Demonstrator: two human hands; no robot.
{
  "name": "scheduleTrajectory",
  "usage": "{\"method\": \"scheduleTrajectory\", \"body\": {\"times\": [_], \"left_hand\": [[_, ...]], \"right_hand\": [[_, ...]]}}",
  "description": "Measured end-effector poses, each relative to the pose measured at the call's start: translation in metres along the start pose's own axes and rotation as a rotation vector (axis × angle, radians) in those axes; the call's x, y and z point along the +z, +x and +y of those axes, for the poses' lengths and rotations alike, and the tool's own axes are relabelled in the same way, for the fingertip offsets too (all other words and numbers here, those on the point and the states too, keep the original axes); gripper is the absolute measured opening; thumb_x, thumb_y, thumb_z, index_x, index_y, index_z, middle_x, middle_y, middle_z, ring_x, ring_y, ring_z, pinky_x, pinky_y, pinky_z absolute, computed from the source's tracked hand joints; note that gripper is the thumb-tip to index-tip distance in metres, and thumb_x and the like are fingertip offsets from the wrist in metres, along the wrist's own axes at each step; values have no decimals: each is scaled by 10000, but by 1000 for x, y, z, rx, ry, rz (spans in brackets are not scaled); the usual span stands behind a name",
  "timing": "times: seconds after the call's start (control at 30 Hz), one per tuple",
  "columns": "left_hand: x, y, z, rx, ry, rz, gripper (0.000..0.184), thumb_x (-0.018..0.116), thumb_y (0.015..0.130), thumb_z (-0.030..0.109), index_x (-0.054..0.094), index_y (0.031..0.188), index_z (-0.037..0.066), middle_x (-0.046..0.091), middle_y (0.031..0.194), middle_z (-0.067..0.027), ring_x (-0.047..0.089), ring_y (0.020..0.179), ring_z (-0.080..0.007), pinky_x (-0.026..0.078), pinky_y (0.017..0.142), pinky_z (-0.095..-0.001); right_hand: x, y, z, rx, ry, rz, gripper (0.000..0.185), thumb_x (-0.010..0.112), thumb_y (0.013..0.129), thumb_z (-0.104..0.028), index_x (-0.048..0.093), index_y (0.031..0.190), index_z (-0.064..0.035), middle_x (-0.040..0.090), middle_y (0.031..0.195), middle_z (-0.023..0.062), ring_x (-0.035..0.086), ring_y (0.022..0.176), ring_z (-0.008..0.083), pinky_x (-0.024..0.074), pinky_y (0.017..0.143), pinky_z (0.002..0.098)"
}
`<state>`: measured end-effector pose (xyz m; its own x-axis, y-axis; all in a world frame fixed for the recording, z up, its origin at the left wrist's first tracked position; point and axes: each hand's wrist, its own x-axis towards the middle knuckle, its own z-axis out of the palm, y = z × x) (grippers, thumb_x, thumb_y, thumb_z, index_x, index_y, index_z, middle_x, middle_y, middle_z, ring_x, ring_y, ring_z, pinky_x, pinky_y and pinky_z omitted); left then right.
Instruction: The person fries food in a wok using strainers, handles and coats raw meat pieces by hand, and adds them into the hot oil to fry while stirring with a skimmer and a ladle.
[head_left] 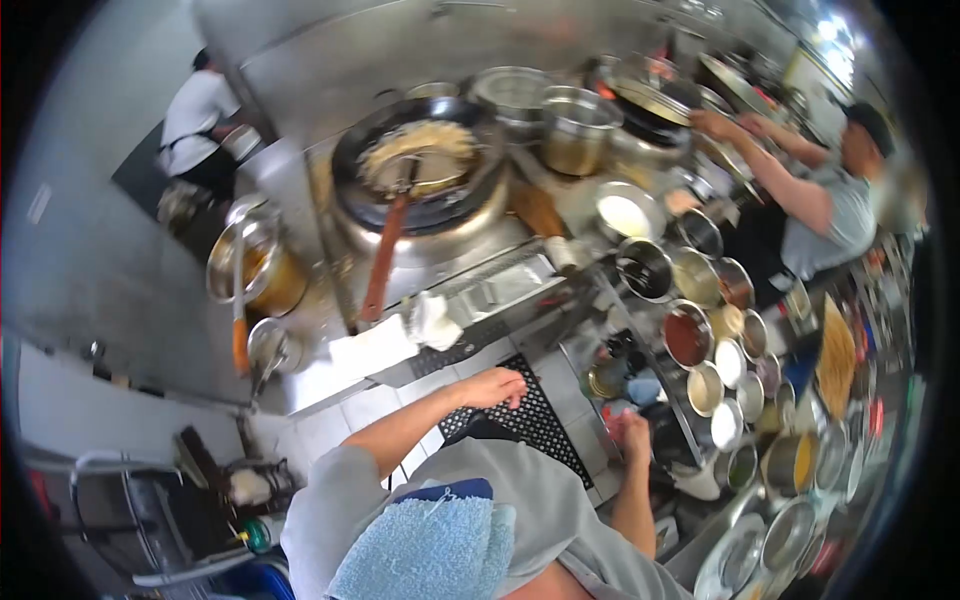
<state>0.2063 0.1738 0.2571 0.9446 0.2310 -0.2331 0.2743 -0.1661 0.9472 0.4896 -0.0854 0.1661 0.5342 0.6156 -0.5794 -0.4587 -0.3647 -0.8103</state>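
My left hand (494,388) is in front of my body, over the dark perforated floor mat (546,415). Its fingers are loosely curled, and nothing shows in them. My right hand (634,440) is lower on the right, slightly blurred, with its fingers bent. A small red object (612,415) appears right at its fingertips; I cannot make out whether the hand holds it. Ahead of me on the stove is a large black wok (350,165) of oil with pale frothing food. A strainer with a wooden handle (385,260) lies across the wok, untouched by either hand.
White cloths (432,322) lie on the stove's front edge. A metal pot (285,280) with a ladle stands left. Containers of sauces, one red (687,335), crowd the right counter. One co-worker (825,210) handles a pan at right; another person (200,120) stands far left.
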Motion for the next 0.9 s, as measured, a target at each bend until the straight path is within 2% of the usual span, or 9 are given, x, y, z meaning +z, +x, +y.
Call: {"method": "scheduleTrajectory", "body": {"times": [0.27, 0.4, 0.5, 0.57, 0.6, 0.63, 0.67, 0.7, 0.9], "left_hand": [[-75, -124, 108, 289, 325, 757, 222, 550, 819, -12, 602, 1034, 11, 646, 965, -134, 633, 927, -254, 492, 808, -326], [-105, -158, 93, -103, 499, 1264, 345, 600, 776, -10, 578, 1117, 41, 588, 1149, -180, 595, 997, -335, 467, 873, -397], [-122, -131, 66, -265, 923, 1370, 396, 616, 794, 106, 542, 1182, 69, 576, 1131, -235, 557, 1026, -359, 434, 900, -453], [-140, -104, 25, -208, 938, 1292, 192, 574, 766, 108, 642, 938, 54, 603, 1063, -243, 572, 1037, -328, 444, 885, -465], [-143, -91, 44, -795, 624, 1005, 130, 574, 740, 95, 655, 839, 68, 629, 1054, -184, 598, 1005, -277, 472, 850, -428], [-145, -91, 50, -784, 487, 900, 270, 556, 813, 155, 626, 1039, 24, 587, 1119, -212, 569, 1050, -316, 464, 856, -422], [-129, -82, -4, -243, 1167, 1289, 426, 520, 861, 190, 510, 1241, -4, 583, 1078, -209, 574, 1026, -310, 462, 848, -416], [-119, -83, 8, -180, 1051, 1360, 491, 520, 870, 208, 430, 1310, 9, 565, 1096, -206, 575, 1011, -318, 461, 845, -417], [-101, -88, 55, -606, 834, 1166, 541, 480, 885, 176, 332, 1391, 54, 493, 1177, -190, 592, 928, -362, 481, 766, -443]], "right_hand": [[185, 58, -156, -208, -394, -350, 493, 589, 868, -139, 423, 1319, -30, 616, 1018, 99, 629, 790, 172, 516, 635, 263], [307, 19, -218, -271, -426, -760, 341, 549, 908, -157, 519, 1224, -34, 651, 958, 85, 624, 779, 142, 507, 627, 245], [414, -23, -243, -358, -427, -1253, 362, 557, 914, -184, 500, 1242, -40, 652, 939, 76, 624, 807, 133, 513, 655, 261], [491, -41, -229, -112, -231, -1445, 435, 583, 903, -205, 453, 1275, -21, 624, 1042, 131, 631, 909, 197, 530, 748, 317], [530, -53, -217, 50, -158, -1419, 476, 606, 887, -213, 431, 1280, -8, 610, 1050, 191, 623, 966, 274, 528, 813, 388], [565, -65, -206, 276, -88, -1358, 529, 579, 892, -175, 340, 1318, 28, 539, 1108, 266, 584, 1010, 363, 512, 872, 433], [605, -65, -183, 506, -75, -1294, 624, 613, 868, -226, 298, 1338, 37, 452, 1180, 331, 536, 1056, 433, 487, 913, 470], [631, -77, -166, 565, -121, -1172, 709, 614, 861, -307, 247, 1376, 13, 365, 1247, 363, 478, 1118, 456, 473, 920, 499], [692, -138, -77, 332, -345, -1251, 732, 581, 823, -492, 326, 1397, -116, 233, 1491, 135, 202, 1347, 386, 341, 911, 625]]}}
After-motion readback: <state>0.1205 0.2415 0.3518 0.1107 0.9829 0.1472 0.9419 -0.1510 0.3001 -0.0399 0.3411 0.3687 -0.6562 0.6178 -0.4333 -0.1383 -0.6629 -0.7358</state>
